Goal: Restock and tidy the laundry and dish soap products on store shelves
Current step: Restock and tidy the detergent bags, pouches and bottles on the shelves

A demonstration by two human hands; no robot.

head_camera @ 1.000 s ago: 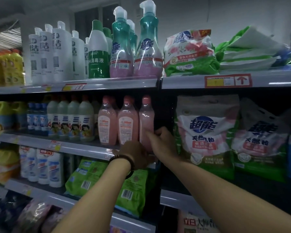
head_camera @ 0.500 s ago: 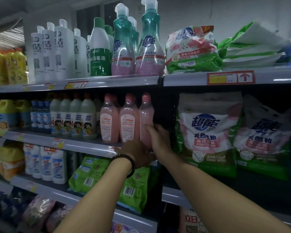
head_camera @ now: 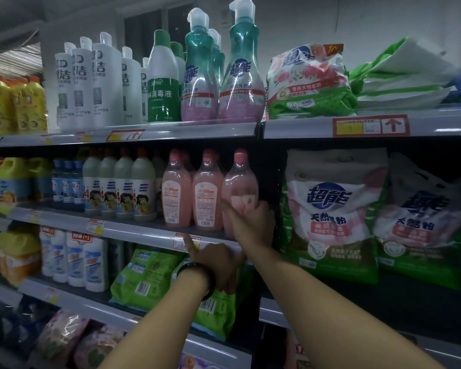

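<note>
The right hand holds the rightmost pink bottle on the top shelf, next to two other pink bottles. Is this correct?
Not quite. The head view shows the right hand on the rightmost pink bottle on the middle shelf, not the top one. Two other pink bottles do stand beside it.

A: Middle shelf stock?
B: Bottles (head_camera: 209,193), pink liquid, pink caps, white labels with orange print.
A: Adjacent?
B: Powder bags (head_camera: 333,217), white and pink over green, blue lettering.
A: Top shelf?
B: Pump bottles (head_camera: 241,73), teal fading to pink.

A shop aisle of cleaning goods.
Tiered metal shelves (head_camera: 304,130) carry price tags (head_camera: 370,125) on their front edges, above rows of identical detergent bottles (head_camera: 176,190) and soap-powder bags (head_camera: 333,209).
</note>
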